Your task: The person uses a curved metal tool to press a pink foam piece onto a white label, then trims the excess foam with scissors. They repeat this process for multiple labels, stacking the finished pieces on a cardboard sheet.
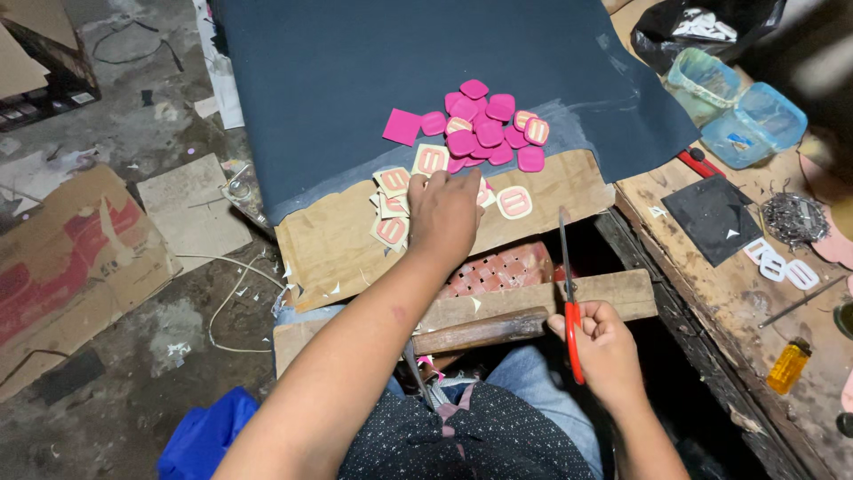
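Pointing away, scissors (567,284) upright in rt hand (604,347).

left hand (444,213) covering cream patches (392,206), blurred object at right edge (822,71)

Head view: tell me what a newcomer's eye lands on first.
A heap of bright pink rounded-square patches lies on a dark blue sheet at top centre. Just below, the left hand reaches among cream-edged patches on brown cardboard. The right hand holds red-handled scissors, blades pointing up.
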Tool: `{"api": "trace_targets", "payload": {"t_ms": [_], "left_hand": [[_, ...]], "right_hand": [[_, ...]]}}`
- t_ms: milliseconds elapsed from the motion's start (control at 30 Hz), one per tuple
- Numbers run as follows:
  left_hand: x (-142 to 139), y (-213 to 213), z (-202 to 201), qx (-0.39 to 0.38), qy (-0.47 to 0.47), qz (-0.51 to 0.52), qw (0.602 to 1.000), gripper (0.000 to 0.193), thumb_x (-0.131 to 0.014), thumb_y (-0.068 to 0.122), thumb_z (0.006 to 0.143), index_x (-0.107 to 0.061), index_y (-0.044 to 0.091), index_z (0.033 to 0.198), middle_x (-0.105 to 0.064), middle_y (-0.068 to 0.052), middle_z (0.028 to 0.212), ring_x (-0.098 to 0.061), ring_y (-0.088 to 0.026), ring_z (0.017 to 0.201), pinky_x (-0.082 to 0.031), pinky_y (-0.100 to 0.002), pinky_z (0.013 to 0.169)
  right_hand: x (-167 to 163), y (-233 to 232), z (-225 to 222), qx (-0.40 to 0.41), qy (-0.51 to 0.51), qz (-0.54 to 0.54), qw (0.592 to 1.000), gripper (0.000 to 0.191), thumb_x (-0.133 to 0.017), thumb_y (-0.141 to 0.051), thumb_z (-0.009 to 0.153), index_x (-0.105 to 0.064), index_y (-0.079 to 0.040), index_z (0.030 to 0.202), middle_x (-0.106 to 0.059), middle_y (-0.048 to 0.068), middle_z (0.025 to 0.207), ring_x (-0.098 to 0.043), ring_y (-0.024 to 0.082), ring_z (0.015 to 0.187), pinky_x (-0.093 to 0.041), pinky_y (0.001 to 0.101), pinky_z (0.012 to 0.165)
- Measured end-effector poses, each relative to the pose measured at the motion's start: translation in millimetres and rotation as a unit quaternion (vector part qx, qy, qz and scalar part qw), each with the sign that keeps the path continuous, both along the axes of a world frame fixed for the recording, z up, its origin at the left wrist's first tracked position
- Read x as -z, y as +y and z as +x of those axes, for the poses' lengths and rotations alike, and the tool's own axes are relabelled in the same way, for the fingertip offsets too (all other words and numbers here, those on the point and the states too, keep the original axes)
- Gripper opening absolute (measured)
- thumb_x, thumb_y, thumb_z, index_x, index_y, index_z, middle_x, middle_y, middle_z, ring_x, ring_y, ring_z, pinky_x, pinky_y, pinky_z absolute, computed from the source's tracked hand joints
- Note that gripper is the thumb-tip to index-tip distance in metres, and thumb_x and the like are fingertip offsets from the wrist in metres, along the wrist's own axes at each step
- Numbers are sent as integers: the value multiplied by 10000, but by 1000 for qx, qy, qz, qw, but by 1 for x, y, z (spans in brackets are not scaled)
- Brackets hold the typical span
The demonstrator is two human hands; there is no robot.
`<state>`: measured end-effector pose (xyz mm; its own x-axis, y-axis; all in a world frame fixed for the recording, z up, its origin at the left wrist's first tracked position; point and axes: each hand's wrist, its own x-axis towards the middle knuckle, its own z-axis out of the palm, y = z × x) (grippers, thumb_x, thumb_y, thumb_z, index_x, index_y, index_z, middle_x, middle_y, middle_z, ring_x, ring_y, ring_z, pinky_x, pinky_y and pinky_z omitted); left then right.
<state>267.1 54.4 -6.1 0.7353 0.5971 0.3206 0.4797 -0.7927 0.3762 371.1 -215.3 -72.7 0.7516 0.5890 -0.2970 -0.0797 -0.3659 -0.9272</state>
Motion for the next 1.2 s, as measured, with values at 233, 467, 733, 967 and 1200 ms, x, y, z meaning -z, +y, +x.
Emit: {"api": "trace_targets", "payload": {"t_ms": [233,467,733,967,1200], "left_hand": [[11,-10,-7,16,-33,-16,999,440,-719,82,823,-607,64,1248,-621,-132,1097,-620,-304,1071,-402,-462,975],[4,-24,-31,-25,-185,-188,964,470,-697,48,807,-605,1,1266,-669,-212,1118,-660,-396,997,-522,-443,843],[-20,-75,-113,3,-173,-629,758,274,-673,116,860,-706,12,1111,-719,-14,880,-620,-96,719,-489,-272,622],[-29,-116,-155,57,-162,-683,710,248,-682,96,861,-697,-1,1089,-699,-4,873,-625,-71,753,-525,-255,665],[-17,-122,-170,-25,-228,-616,754,205,-637,58,892,-686,-5,1081,-716,-18,919,-636,-67,808,-539,-243,714]], "right_hand": [[4,-3,0,-3,1,6,1000,282,-775,-138,857,-610,-2,1040,-728,46,793,-547,50,605,-409,220,533],[-13,-8,-2,-10,11,46,999,244,-751,-113,880,-613,-17,1057,-699,33,804,-549,51,617,-419,211,542],[-77,4,-57,-70,39,123,989,424,-753,30,770,-526,-35,1122,-752,63,966,-625,84,623,-525,244,543],[-84,27,-86,-165,74,163,970,418,-762,50,806,-508,-28,1129,-726,97,953,-683,95,826,-564,238,743],[-60,15,-97,-172,63,150,972,418,-760,36,833,-502,-42,1153,-656,40,845,-587,74,713,-484,214,640]]}}
